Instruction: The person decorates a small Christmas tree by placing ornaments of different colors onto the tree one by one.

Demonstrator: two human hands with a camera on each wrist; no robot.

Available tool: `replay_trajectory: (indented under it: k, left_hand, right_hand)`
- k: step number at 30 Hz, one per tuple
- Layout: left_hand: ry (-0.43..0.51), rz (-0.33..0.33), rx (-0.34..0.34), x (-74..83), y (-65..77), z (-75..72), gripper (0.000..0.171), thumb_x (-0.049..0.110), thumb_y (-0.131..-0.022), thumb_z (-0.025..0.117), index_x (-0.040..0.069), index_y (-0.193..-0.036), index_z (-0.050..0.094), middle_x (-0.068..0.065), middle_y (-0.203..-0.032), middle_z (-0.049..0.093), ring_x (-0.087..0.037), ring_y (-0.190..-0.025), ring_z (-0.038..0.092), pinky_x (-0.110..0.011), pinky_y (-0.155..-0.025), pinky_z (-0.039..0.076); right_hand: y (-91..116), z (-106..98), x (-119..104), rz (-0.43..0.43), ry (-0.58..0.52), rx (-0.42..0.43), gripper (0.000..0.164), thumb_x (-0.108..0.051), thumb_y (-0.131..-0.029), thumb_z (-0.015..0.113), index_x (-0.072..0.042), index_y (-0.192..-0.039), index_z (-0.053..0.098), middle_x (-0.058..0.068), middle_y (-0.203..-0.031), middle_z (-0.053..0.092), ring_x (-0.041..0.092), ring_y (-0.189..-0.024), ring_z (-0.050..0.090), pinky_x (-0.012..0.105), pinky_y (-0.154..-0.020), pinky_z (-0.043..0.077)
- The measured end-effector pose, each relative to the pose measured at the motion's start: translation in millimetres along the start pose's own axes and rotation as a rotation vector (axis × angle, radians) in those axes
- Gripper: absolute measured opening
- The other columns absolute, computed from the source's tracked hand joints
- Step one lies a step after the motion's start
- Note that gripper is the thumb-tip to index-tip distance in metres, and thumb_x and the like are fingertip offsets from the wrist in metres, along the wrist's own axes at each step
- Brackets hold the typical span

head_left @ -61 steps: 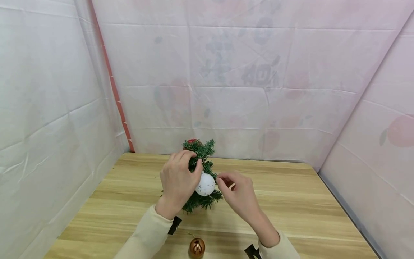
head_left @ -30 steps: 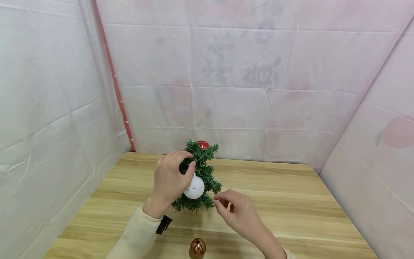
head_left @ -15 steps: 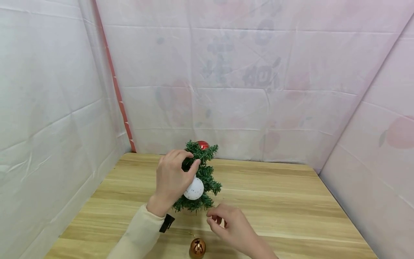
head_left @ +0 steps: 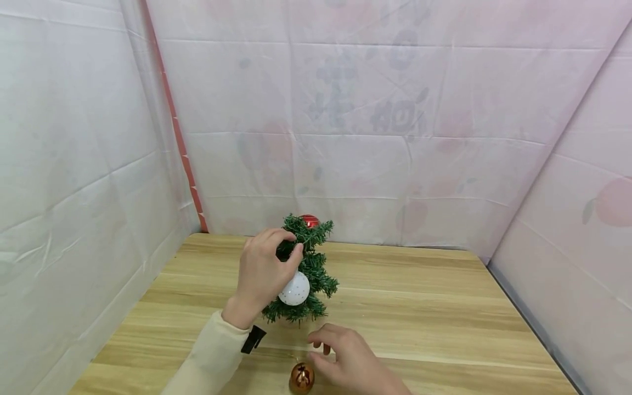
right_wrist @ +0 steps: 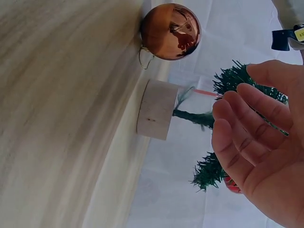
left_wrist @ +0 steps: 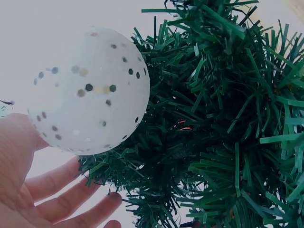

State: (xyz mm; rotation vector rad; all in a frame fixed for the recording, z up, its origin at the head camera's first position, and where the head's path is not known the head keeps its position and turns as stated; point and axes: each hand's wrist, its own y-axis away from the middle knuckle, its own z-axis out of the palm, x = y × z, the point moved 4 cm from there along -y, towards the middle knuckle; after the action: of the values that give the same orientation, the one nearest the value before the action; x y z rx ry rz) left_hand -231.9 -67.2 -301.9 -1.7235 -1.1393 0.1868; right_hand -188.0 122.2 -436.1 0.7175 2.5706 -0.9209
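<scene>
A small artificial Christmas tree (head_left: 316, 269) stands on the table, its pale round base (right_wrist: 156, 110) visible in the right wrist view. On its near side hangs a white bauble (head_left: 294, 289) with sequin-like specks. My left hand (head_left: 261, 271) reaches to the tree's left side just above this bauble; thumb and fingers are apart, and the left wrist view shows the fingers extended by the branch tips. My right hand (head_left: 348, 356), fingers loosely bent and holding nothing, hovers just right of a shiny copper bauble (head_left: 302, 378) with a gold loop, which lies on the table.
A red bauble (head_left: 310, 220) shows behind the top of the tree. The wood-grain table (head_left: 419, 307) is enclosed by pale printed sheets (head_left: 370, 164) at the back and sides.
The right hand has left the tree's right side and come down toward the copper bauble. The tree and white bauble shifted slightly left at first; the left hand has stayed beside them.
</scene>
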Motion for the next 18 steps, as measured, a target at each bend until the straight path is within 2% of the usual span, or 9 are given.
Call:
replay_trajectory:
  k: [4,10,18]
  left_hand:
    - [0.014,-0.011,-0.008,-0.3,-0.2,-0.9,0.014,0.020,-0.092,0.080,0.009,-0.101,0.079,-0.009,-0.102,0.079,-0.030,-0.094,0.075,-0.047,-0.078,0.052]
    - [0.016,-0.012,-0.014,0.4,-0.1,-0.5,0.014,0.020,-0.092,0.081,0.009,-0.101,0.080,-0.009,-0.102,0.079,-0.030,-0.093,0.075,-0.047,-0.078,0.052]
    - [0.020,-0.025,-0.020,1.0,0.0,0.7,0.015,0.020,-0.092,0.080,0.009,-0.102,0.080,-0.009,-0.104,0.079,-0.031,-0.094,0.076,-0.049,-0.081,0.055]
  right_hand:
    - [0.5,4.1,-0.4,0.033,0.003,-0.057,0.021,-0.022,-0.100,0.074,-0.011,-0.118,0.075,0.000,-0.104,0.077,0.001,-0.084,0.066,0.014,-0.072,0.054]
    - [1.9,13.8,0.7,0.096,0.023,-0.153,0.027,-0.030,-0.099,0.076,-0.013,-0.119,0.076,-0.003,-0.110,0.075,0.000,-0.092,0.067,0.014,-0.076,0.053]
    - [2.9,20.2,3.8,0.211,-0.032,-0.240,0.034,-0.037,-0.098,0.076,-0.015,-0.124,0.076,-0.005,-0.115,0.074,-0.002,-0.096,0.066,0.015,-0.075,0.055]
